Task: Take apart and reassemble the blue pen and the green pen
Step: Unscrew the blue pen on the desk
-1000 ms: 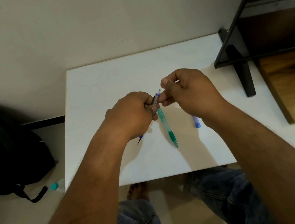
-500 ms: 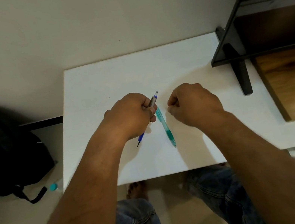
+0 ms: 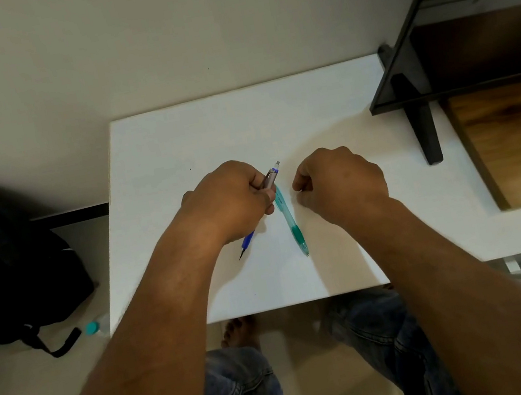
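Gripping the blue pen (image 3: 248, 239) at frame centre, the left hand (image 3: 231, 199) could knock the green pen (image 3: 291, 223) touching it. The right hand (image 3: 340, 183) is curled; its contents cannot be told.

A green pen (image 3: 291, 223) lies flat on the white bench (image 3: 173, 143). It is between the left fingers (image 3: 260, 194) and the right fingers (image 3: 299, 185).

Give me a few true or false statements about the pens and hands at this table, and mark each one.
The left hand grips the blue pen. True.
The right hand holds the green pen. False: the green pen lies on the white table, apart from the right hand.
The blue pen's tip points towards the table's near edge. True.
A backpack sits on the table. False: the black backpack lies on the floor, left of it.
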